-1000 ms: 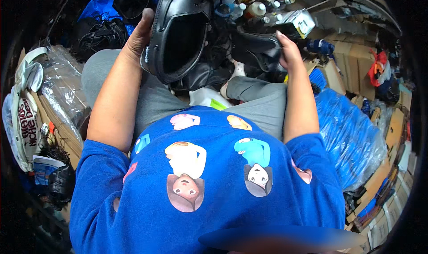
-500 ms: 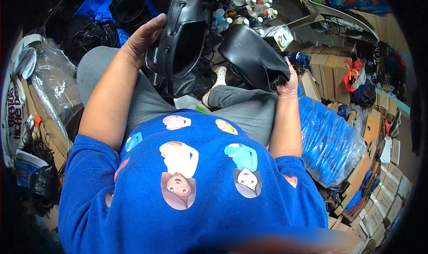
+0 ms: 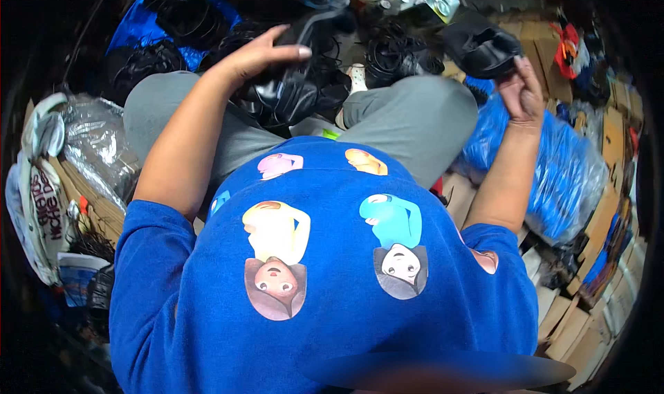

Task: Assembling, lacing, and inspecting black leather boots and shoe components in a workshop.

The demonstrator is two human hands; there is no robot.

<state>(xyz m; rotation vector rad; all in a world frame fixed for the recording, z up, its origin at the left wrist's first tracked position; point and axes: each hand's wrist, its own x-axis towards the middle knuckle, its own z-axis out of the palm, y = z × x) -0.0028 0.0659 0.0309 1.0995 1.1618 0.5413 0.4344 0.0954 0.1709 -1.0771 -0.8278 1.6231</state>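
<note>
Hands apart: left hand (image 3: 259, 55) open-fingered on black shoe (image 3: 283, 93); right hand (image 3: 520, 93) loosely open beside black shoe part (image 3: 481, 47).

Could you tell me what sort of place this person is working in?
Probably a cluttered storeroom or home workshop: flattened cardboard boxes stacked at the right, blue plastic-wrapped bundles beside them, and black cable coils heaped ahead.

hands (image 3: 257, 53) on black shoe parts (image 3: 280, 96)
</note>
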